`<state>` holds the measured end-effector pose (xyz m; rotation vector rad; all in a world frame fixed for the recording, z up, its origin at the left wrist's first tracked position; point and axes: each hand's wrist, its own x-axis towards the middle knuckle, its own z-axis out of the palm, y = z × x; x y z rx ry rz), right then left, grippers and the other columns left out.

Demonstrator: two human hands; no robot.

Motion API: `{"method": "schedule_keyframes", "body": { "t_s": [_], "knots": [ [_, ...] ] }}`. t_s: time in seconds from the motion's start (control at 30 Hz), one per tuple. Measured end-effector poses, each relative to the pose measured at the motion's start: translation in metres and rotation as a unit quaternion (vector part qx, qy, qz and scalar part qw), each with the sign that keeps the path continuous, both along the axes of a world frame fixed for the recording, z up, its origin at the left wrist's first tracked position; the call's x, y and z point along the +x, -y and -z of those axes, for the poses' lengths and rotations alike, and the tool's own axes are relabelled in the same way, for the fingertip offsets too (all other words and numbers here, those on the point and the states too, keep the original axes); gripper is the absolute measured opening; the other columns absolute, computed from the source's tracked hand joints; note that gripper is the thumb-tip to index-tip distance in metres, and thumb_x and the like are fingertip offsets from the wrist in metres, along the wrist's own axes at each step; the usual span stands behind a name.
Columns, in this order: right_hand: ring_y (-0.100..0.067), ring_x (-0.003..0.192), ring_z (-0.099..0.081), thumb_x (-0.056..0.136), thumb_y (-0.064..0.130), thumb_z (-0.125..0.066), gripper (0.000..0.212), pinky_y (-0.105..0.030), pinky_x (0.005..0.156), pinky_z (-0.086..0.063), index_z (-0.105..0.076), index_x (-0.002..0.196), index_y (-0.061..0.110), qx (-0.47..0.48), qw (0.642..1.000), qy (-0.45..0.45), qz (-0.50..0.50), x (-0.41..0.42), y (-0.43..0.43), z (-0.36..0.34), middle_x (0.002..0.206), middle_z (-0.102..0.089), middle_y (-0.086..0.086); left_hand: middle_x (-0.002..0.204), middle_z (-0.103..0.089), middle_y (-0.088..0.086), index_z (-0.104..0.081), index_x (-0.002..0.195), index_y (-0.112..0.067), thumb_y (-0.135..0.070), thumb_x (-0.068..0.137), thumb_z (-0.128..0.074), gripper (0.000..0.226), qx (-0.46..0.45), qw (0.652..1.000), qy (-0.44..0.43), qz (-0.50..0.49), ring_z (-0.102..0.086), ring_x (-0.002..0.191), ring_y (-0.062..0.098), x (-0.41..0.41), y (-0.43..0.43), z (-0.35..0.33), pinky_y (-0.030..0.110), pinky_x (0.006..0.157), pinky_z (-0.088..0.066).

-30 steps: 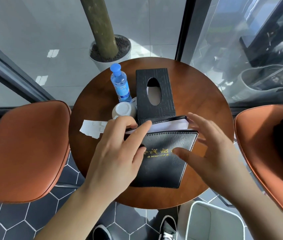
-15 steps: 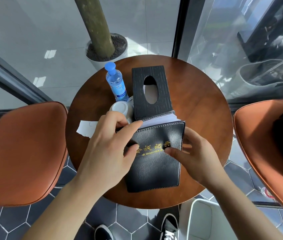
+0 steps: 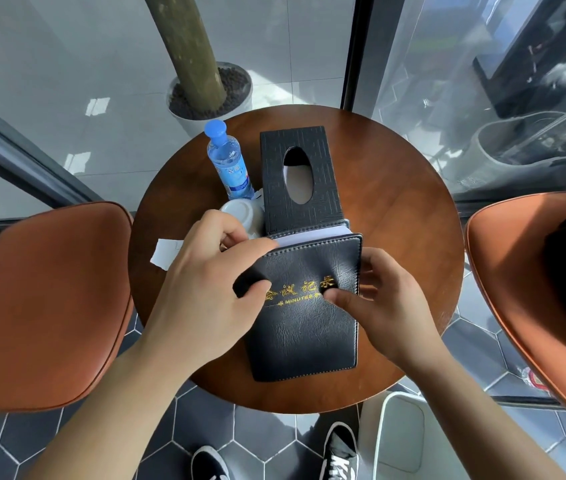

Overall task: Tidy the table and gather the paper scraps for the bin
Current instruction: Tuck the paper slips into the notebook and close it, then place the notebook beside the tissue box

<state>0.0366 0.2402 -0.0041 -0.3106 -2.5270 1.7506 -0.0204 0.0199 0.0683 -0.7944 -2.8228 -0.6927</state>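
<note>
At the centre of the round wooden table (image 3: 395,209), both hands grip a black notebook (image 3: 304,327). The left hand (image 3: 201,289) curls around its left edge, thumb pressed on the cover and fingers wrapped over the top corner; the right hand (image 3: 382,306) is half-closed on the right edge, thumb flat on the cover beside the gold lettering, fingers bent along the side. The notebook's cover is grained, leather-like, stitched along its rim, with white page edges showing at 12 o'clock. Just beyond it in that direction, touching or nearly so, stands a black tissue box (image 3: 300,178) with an embossed pattern and an oval slot. At 11 o'clock a clear water bottle (image 3: 229,161) with a blue cap stands upright, and a white cup (image 3: 245,216) sits between it and the left hand. A flat white paper scrap (image 3: 165,252), roughly rectangular with an uneven edge, lies on the table at 9 o'clock, partly hidden by the left hand. Smooth orange seats flank the table at 3 and 9 o'clock, and a white bin (image 3: 399,441) stands on the hexagon-tiled floor at 5 o'clock
</note>
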Motion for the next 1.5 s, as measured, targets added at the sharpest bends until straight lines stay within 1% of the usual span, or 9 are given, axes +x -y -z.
{"method": "schedule_keyframes", "body": {
  "t_s": [0.3, 0.4, 0.47, 0.6, 0.83, 1.03, 1.23, 1.37, 1.5],
  "knots": [
    [-0.009, 0.093, -0.072, 0.077, 0.017, -0.083, 0.036, -0.022, 0.078, -0.056, -0.056, 0.095, 0.033, -0.102, 0.994, 0.017, -0.030, 0.000, -0.002, 0.005, 0.100, -0.075, 0.016, 0.117, -0.058, -0.002, -0.061, 0.130, -0.028, -0.010, 0.072, -0.083, 0.064, 0.141, 0.987, 0.026, -0.078, -0.058, 0.106, 0.009, 0.007, 0.001, 0.019, 0.013, 0.090, -0.046],
    [-0.016, 0.093, -0.074, 0.076, 0.019, -0.080, 0.031, -0.028, 0.079, -0.056, -0.057, 0.095, 0.026, -0.164, 0.986, 0.010, -0.019, 0.003, -0.002, 0.010, 0.103, -0.077, 0.003, 0.121, -0.069, -0.008, -0.049, 0.135, -0.044, -0.009, 0.069, -0.087, 0.084, 0.364, 0.890, 0.222, -0.160, -0.067, 0.111, 0.011, 0.021, 0.000, 0.032, 0.020, 0.089, -0.054],
    [-0.021, 0.095, -0.073, 0.076, 0.021, -0.079, 0.030, -0.034, 0.081, -0.055, -0.057, 0.096, 0.022, -0.204, 0.979, 0.008, -0.003, 0.006, -0.003, 0.015, 0.105, -0.077, -0.003, 0.118, -0.073, -0.003, -0.051, 0.136, -0.032, -0.019, 0.067, -0.083, 0.076, 0.439, 0.827, 0.303, -0.176, -0.070, 0.108, 0.013, 0.030, 0.000, 0.044, 0.019, 0.084, -0.055],
    [-0.027, 0.097, -0.074, 0.076, 0.027, -0.080, 0.035, -0.042, 0.084, -0.057, -0.058, 0.101, 0.018, -0.257, 0.966, 0.014, 0.027, 0.014, -0.006, 0.023, 0.108, -0.077, -0.008, 0.115, -0.074, -0.005, -0.055, 0.128, -0.026, -0.019, 0.068, -0.083, 0.066, 0.447, 0.792, 0.380, -0.171, -0.070, 0.107, 0.016, 0.049, -0.010, 0.064, 0.019, 0.080, -0.054],
    [-0.024, 0.091, -0.075, 0.083, 0.022, -0.078, 0.023, -0.030, 0.075, -0.057, -0.065, 0.102, 0.023, -0.314, 0.944, 0.012, 0.096, 0.024, -0.021, 0.017, 0.105, -0.077, -0.012, 0.110, -0.075, -0.006, -0.063, 0.116, -0.027, -0.025, 0.077, -0.075, 0.041, 0.426, 0.819, 0.342, -0.178, -0.070, 0.103, 0.014, 0.055, -0.050, 0.071, 0.036, 0.088, -0.055],
    [-0.011, 0.108, -0.070, 0.091, 0.038, -0.065, 0.032, -0.033, 0.089, -0.055, -0.062, 0.124, 0.036, -0.177, 0.979, 0.023, 0.097, 0.033, -0.054, 0.011, 0.117, -0.073, 0.010, 0.107, -0.076, 0.000, -0.066, 0.111, -0.023, -0.017, 0.083, -0.075, 0.030, 0.479, 0.770, 0.382, -0.181, -0.071, 0.101, 0.021, 0.047, -0.098, 0.072, 0.044, 0.088, -0.057],
    [-0.014, 0.103, -0.072, 0.090, 0.027, -0.064, 0.025, -0.044, 0.095, -0.053, -0.067, 0.115, 0.030, -0.148, 0.973, 0.001, 0.176, 0.038, -0.084, 0.028, 0.109, -0.077, 0.005, 0.114, -0.071, -0.015, -0.060, 0.125, -0.029, -0.032, 0.091, -0.067, 0.035, 0.354, 0.854, 0.354, -0.140, -0.066, 0.106, 0.005, 0.042, -0.124, 0.089, 0.032, 0.092, -0.056],
    [-0.013, 0.097, -0.072, 0.093, 0.021, -0.063, 0.020, -0.043, 0.092, -0.055, -0.069, 0.112, 0.024, -0.116, 0.965, -0.001, 0.236, 0.024, -0.118, 0.040, 0.103, -0.078, 0.005, 0.130, -0.061, 0.006, -0.059, 0.130, -0.019, -0.043, 0.094, -0.044, 0.046, 0.029, 0.995, 0.070, -0.063, -0.057, 0.119, 0.022, 0.036, -0.094, 0.120, 0.039, 0.099, -0.052],
    [-0.002, 0.079, -0.070, 0.091, 0.023, -0.065, 0.014, -0.034, 0.081, -0.055, -0.069, 0.102, 0.030, -0.057, 0.960, 0.019, 0.274, -0.011, -0.138, 0.055, 0.089, -0.077, 0.011, 0.153, -0.041, 0.019, -0.043, 0.147, -0.020, -0.060, 0.093, -0.034, 0.067, -0.201, 0.977, 0.058, -0.041, -0.035, 0.143, 0.039, 0.024, -0.075, 0.150, 0.061, 0.117, -0.024]
  ]
}}
